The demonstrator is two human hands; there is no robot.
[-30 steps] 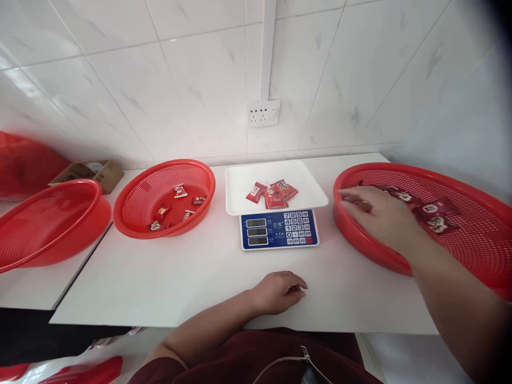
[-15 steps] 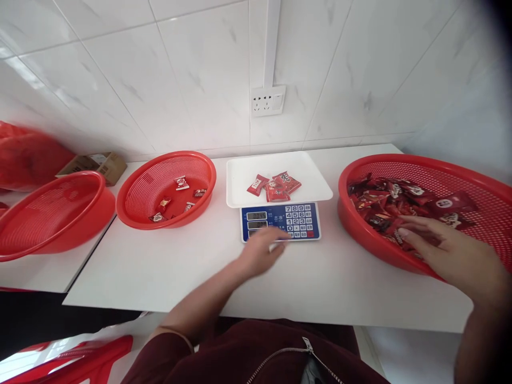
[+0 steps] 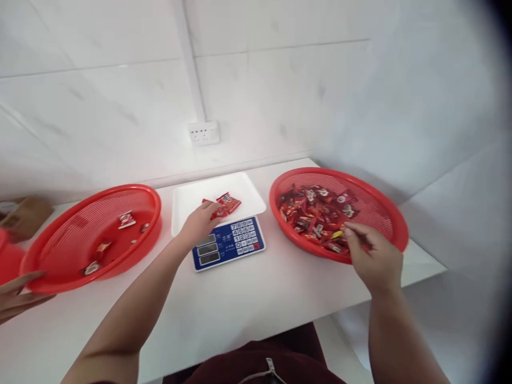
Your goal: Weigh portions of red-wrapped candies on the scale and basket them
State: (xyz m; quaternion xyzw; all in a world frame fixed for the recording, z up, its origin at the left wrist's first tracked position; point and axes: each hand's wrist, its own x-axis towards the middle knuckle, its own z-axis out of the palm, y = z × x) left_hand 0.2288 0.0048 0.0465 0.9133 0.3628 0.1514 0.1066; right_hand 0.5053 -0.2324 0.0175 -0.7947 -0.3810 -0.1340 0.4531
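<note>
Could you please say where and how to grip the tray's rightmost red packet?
The red packet is probably best pinched by its right edge, from above right: that edge lies uncovered, while the left hand is at its left.

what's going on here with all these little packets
A person's left hand is at the red packets on the white pan of a digital scale. The right hand is over the packet-filled right basket, fingertips by a yellow piece; whether either hand grips anything is unclear. The left basket holds a few packets, and another person's hand is at its rim.
</note>
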